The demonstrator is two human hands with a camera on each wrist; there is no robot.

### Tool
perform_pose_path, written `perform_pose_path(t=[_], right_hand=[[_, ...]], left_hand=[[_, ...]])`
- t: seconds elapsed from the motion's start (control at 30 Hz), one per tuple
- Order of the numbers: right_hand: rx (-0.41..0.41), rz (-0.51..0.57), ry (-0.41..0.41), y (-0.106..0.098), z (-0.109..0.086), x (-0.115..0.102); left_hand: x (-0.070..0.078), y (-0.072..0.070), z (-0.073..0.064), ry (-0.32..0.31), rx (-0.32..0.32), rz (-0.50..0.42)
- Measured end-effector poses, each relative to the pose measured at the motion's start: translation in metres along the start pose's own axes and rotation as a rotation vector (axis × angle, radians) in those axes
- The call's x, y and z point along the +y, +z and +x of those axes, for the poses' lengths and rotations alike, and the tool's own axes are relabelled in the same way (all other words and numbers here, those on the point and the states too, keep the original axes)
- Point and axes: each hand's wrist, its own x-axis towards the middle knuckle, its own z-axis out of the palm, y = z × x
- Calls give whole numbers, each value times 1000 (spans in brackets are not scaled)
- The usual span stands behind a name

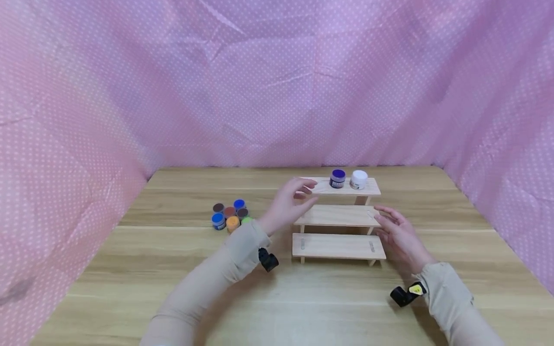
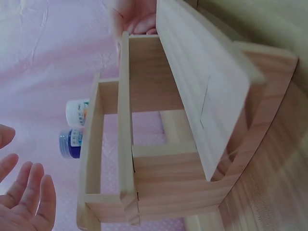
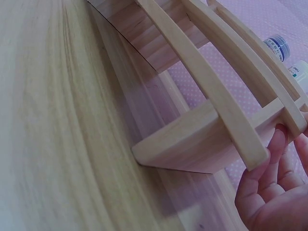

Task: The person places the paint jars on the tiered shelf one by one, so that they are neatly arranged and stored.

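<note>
A three-tier wooden step rack [image 1: 338,246] stands on the table. On its top tier are a purple-lidded paint jar [image 1: 337,179] and a white paint jar [image 1: 358,180], side by side. My left hand [image 1: 291,204] hovers by the left end of the upper tiers, thumb and fingers spread apart, holding nothing. At the rack's right end, my right hand [image 1: 401,236] has its fingertips against the side; in the right wrist view its fingers [image 3: 274,156] touch near the ends of the lower and middle tiers. Both lower tiers hold no jars.
Left of the rack, several small paint jars cluster together, among them a blue one [image 1: 218,220], an orange one [image 1: 232,223] and a green one [image 1: 246,220] partly hidden by the left forearm. A pink dotted curtain [image 1: 268,96] hangs behind and beside the wooden table [image 1: 143,259].
</note>
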Motion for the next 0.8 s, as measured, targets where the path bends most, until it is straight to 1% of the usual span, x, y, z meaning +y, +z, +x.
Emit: perform_pose_path(t=[0.3, 0.4, 0.63, 0.8], right_hand=[[-31, 65, -35, 1, 2, -1], [-24, 56, -35, 0, 2, -1], [-12, 16, -7, 0, 1, 0], [-5, 28, -5, 0, 1, 0]], left_hand=[[6, -8, -24, 93, 50, 24], [7, -11, -32, 110, 70, 35], [5, -23, -49, 140, 133, 25], [0, -30, -57, 117, 157, 66]])
